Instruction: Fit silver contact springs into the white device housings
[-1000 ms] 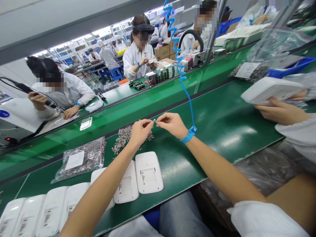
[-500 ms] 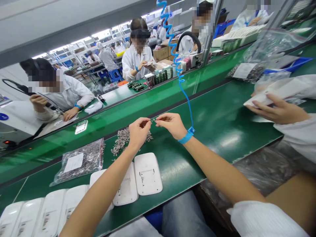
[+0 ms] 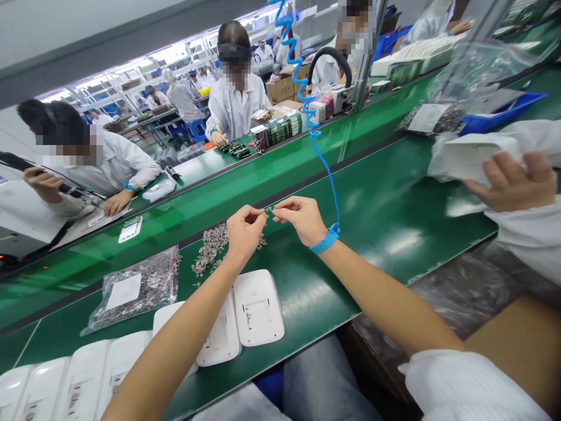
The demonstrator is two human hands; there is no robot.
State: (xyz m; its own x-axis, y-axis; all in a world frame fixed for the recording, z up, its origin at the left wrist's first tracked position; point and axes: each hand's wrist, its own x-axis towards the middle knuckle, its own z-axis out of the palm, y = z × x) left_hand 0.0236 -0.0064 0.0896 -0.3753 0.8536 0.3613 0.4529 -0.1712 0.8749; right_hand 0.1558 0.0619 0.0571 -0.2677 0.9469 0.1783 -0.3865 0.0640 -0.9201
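Observation:
Above the green belt (image 3: 394, 204), my left hand (image 3: 244, 231) and my right hand (image 3: 299, 217) meet fingertip to fingertip. Both are pinched on a tiny metal part (image 3: 268, 209) between them. A blue wrist strap (image 3: 324, 240) with a coiled blue cord (image 3: 302, 82) is on my right wrist. Just beyond my left hand lies a loose pile of small metal parts (image 3: 210, 248). Under my left forearm a row of white plastic casings (image 3: 256, 307) lies open side up along the near edge.
A clear bag of metal parts (image 3: 134, 286) with a white label lies to the left. At right a co-worker's hand (image 3: 512, 181) holds a white casing. Across the raised green conveyor (image 3: 245, 181), people in white coats sit at benches with stacked boards and boxes.
My hands have stayed pinched together on the small part, barely shifting. The co-worker's hand at right has lifted and turned its white casing. The person opposite has lowered a hand to the bench.

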